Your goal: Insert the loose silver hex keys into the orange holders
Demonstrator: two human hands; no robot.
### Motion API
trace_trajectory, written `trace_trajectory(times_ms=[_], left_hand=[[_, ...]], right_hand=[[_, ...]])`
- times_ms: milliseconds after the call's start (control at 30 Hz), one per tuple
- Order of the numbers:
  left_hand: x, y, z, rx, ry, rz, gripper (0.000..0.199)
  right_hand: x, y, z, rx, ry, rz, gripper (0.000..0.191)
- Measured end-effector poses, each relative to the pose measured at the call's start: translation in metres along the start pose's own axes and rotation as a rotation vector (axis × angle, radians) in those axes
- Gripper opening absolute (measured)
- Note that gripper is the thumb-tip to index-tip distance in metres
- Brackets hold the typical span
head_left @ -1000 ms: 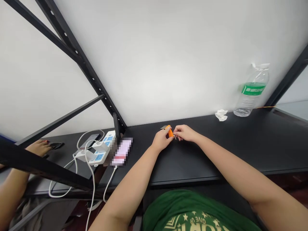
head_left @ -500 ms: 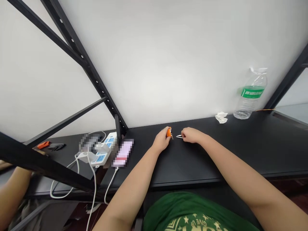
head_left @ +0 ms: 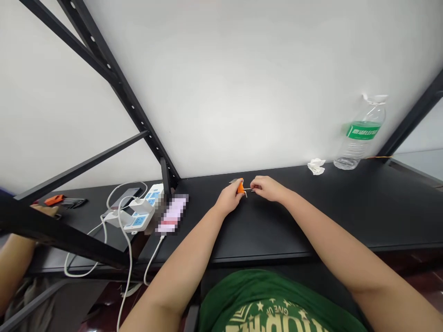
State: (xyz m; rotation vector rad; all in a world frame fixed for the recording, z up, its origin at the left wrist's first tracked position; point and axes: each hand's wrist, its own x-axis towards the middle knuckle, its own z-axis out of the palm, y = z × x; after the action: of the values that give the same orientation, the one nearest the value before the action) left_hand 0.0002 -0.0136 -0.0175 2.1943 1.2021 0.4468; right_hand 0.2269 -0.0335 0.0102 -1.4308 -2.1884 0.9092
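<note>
My left hand (head_left: 229,198) is closed around an orange holder (head_left: 241,186) at the middle of the black table (head_left: 263,230). Thin metal keys stick out from the holder's far side, and a short bent one shows below it. Just to the right, my right hand (head_left: 266,188) pinches a thin metal key (head_left: 248,189), whose end meets the holder. Whether that end is inside the holder is too small to tell. My fingertips hide part of the key.
A clear bottle (head_left: 362,133) and a crumpled tissue (head_left: 316,166) are at the back right. Left are a phone (head_left: 173,213), a power strip (head_left: 140,221) with white cables, a black metal frame (head_left: 131,108), and another orange tool set (head_left: 54,200) near another person's hand (head_left: 46,210).
My right hand has moved left with the thin key, closing the gap to the orange holder. The view has shifted slightly.
</note>
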Motion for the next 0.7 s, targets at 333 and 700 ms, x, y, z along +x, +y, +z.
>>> trace_trajectory(times_ms=[333, 700], left_hand=[[-0.0005, 0.0052, -0.0029, -0.062, -0.021, -0.006, 0.060], [-0.0015, 0.0064, -0.0021, 0.059, -0.039, -0.008, 0.060]], right_hand=[[-0.0010, 0.0052, -0.0031, -0.015, 0.043, -0.015, 0.020], [-0.0011, -0.0002, -0.0076, -0.028, 0.010, -0.071, 0.022]])
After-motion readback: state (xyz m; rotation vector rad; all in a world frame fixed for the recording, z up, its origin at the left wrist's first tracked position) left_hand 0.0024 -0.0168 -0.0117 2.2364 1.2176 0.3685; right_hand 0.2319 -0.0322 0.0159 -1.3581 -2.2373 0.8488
